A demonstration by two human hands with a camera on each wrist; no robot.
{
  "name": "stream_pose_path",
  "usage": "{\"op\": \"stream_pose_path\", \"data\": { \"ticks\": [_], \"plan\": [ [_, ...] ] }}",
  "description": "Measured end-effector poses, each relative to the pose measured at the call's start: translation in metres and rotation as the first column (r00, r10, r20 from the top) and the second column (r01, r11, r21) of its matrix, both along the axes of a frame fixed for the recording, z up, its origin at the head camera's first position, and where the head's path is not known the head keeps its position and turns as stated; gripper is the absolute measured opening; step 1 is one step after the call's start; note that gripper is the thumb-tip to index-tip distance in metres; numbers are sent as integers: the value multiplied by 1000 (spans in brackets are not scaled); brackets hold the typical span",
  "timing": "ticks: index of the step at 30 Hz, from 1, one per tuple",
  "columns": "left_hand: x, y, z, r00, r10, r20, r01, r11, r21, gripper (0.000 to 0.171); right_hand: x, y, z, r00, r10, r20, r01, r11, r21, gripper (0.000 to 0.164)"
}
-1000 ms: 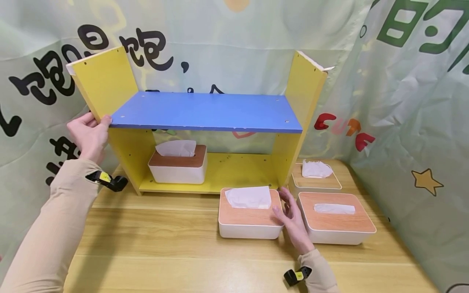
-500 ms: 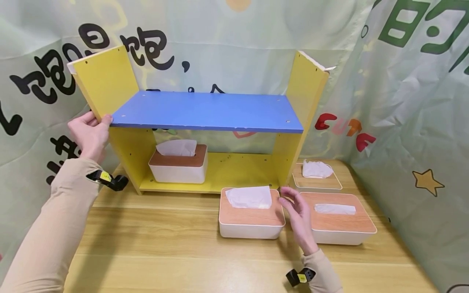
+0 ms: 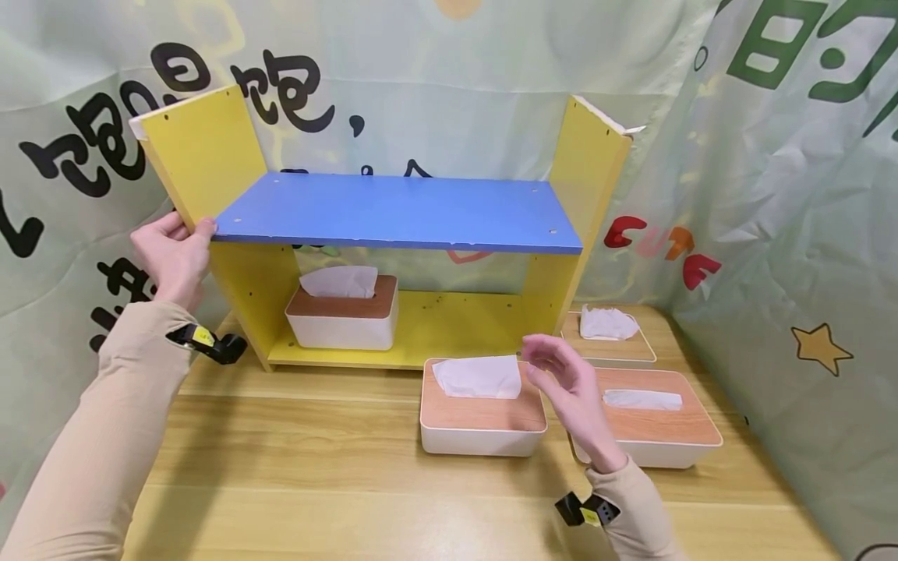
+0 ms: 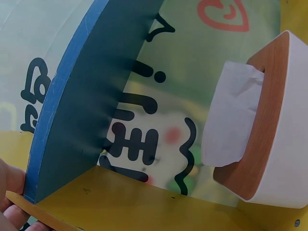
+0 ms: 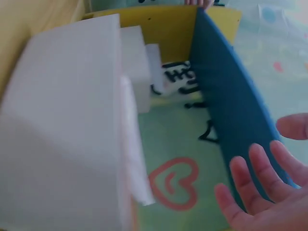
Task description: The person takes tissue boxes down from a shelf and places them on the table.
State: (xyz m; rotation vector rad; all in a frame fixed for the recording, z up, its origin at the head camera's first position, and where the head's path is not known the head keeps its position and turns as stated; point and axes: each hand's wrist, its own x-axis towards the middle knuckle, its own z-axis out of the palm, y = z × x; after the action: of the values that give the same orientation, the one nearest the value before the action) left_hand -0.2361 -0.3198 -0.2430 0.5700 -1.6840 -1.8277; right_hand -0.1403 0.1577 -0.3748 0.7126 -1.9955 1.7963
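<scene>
My left hand (image 3: 171, 261) grips the left side panel of a yellow shelf unit (image 3: 203, 152), its thumb by the left end of the blue shelf board (image 3: 400, 210). In the left wrist view, the fingertips (image 4: 14, 214) wrap the yellow panel's edge. My right hand (image 3: 571, 393) hangs over the right end of a white tissue box (image 3: 484, 442) with a wood-look lid, fingers loosely bent and holding nothing. That box stands on the table just before the unit. Another tissue box (image 3: 340, 331) sits on the lower yellow shelf, at its left end.
Two more tissue boxes stand to the right: a front one (image 3: 652, 455) close by the right forearm, and one behind it (image 3: 581, 327) beside the unit. All rest on the wooden table (image 3: 316, 467). A printed cloth (image 3: 449, 93) hangs behind.
My right hand has come away from the right side of the front tissue box and risen above its right end. The left hand keeps its hold, and the boxes stay put.
</scene>
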Motion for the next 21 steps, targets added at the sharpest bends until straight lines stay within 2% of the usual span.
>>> {"op": "stream_pose_path", "data": {
  "ticks": [3,8,17,21],
  "plan": [
    [0,0,0,1000,-1,-9,1,1000,2,45,-2,-3,12,999,50,-20,-48,994,98,30],
    [0,-1,0,1000,2,-10,-2,1000,-11,44,-7,-9,28,995,104,-14,-98,967,233,33],
    [0,-1,0,1000,1,-20,-1,1000,-15,44,-23,-24,50,989,137,61,-150,910,387,40],
    [0,-1,0,1000,2,-19,-3,1000,-15,44,-33,-33,56,986,141,89,-166,895,414,45]
  ]
}}
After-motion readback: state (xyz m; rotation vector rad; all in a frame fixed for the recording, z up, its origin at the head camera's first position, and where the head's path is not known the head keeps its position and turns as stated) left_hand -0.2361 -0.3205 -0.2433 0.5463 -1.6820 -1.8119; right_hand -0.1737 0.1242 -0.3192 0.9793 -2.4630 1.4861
